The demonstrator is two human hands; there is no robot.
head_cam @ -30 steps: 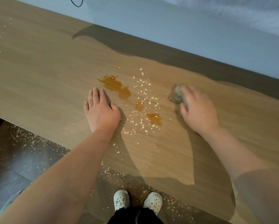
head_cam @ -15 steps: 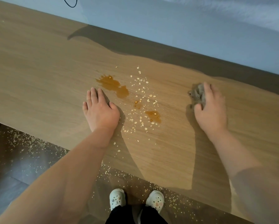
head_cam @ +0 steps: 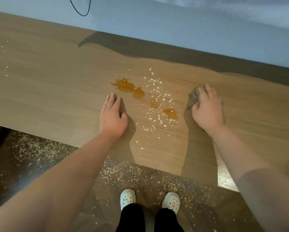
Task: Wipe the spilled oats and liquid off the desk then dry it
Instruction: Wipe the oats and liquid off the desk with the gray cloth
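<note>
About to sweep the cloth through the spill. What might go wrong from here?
1. The oats lie between the puddles and near the desk front edge; a sweep toward it may push more onto the floor.
2. The small cloth under the right hand may smear liquid.

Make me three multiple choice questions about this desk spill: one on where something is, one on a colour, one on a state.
1. Where does the grey cloth lie?
A. under the right hand
B. under the left hand
C. on the floor

2. What colour is the spilled liquid?
A. white
B. amber brown
C. green

3. How is the left hand?
A. clenched round a cup
B. raised off the desk
C. flat and empty

Answers: 1 A, the cloth shows under the right hand's fingers. 2 B, the puddles are amber. 3 C, its palm lies on the wood beside the oats.
</note>
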